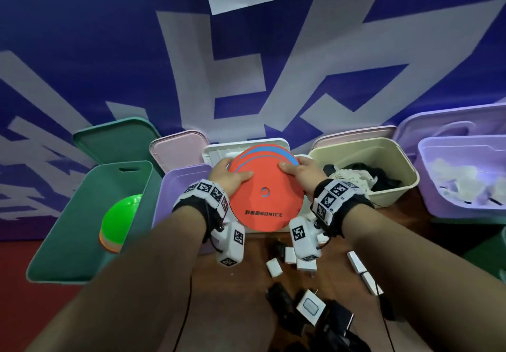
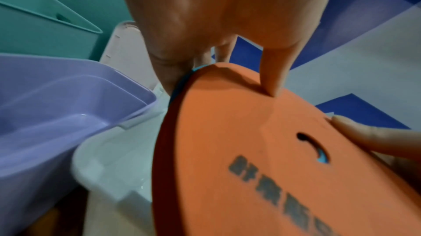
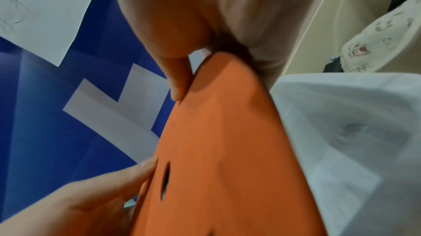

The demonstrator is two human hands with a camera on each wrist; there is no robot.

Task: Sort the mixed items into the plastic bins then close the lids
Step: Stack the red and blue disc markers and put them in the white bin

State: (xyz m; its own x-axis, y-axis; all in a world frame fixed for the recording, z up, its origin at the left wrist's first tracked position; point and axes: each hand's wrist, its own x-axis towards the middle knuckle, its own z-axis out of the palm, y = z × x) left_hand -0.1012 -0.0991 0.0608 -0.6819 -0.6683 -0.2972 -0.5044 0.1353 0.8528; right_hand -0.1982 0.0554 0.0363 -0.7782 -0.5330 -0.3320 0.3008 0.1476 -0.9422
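Head view: left hand [image 1: 228, 177] and right hand [image 1: 299, 173] clamp stacked orange discs [image 1: 267, 198] at 10 and 2 o'clock, thumbs on top, fingers hidden beneath. Stack covers most of white bin [image 1: 216, 157]; blue layers [image 1: 276, 150] peek out, count unclear.

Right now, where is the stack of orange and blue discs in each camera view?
Head: stack of orange and blue discs at centre, held by left hand and right hand over the white bin.
Left wrist: fills the lower right.
Right wrist: runs down the centre.
Shared landmark: the disc's small centre hole.
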